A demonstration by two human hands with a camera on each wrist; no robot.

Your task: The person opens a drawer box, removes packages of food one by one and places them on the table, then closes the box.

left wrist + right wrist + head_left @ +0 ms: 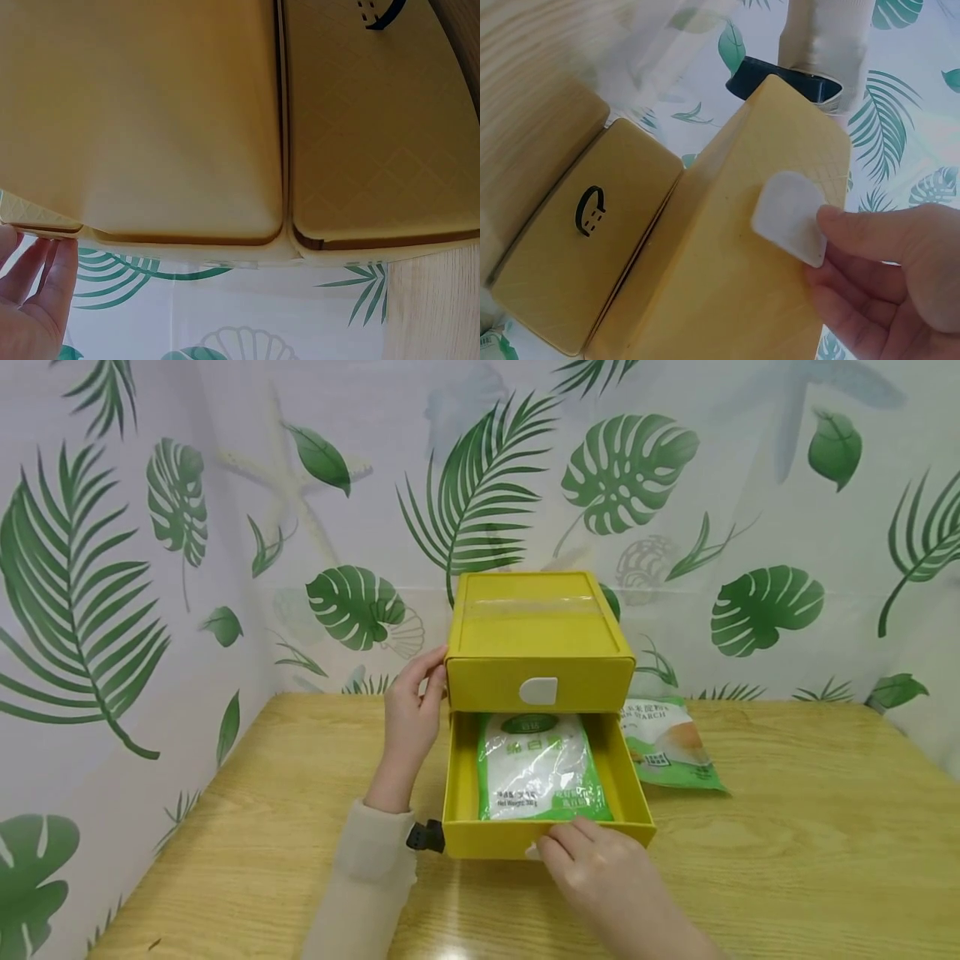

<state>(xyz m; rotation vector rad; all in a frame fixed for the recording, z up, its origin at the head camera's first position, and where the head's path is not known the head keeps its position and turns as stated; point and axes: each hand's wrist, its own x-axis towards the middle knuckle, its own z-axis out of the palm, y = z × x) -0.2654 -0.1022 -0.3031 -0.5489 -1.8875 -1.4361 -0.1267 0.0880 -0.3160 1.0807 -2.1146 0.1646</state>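
A yellow two-drawer box stands on the table, its upper drawer closed and its lower drawer pulled out. Inside the lower drawer lies a white-and-green plastic packet, face up. My right hand pinches the lower drawer's white tab handle between thumb and fingers. At the box's upper left side, my left hand rests with its fingertips against the wall. The left wrist view shows these fingers fairly straight at the box's edge.
A second green-and-white packet, marked starch, lies on the wooden table to the right, partly hidden behind the box. Leaf-patterned sheeting covers the walls behind and at the sides. A black device sits at my left wrist.
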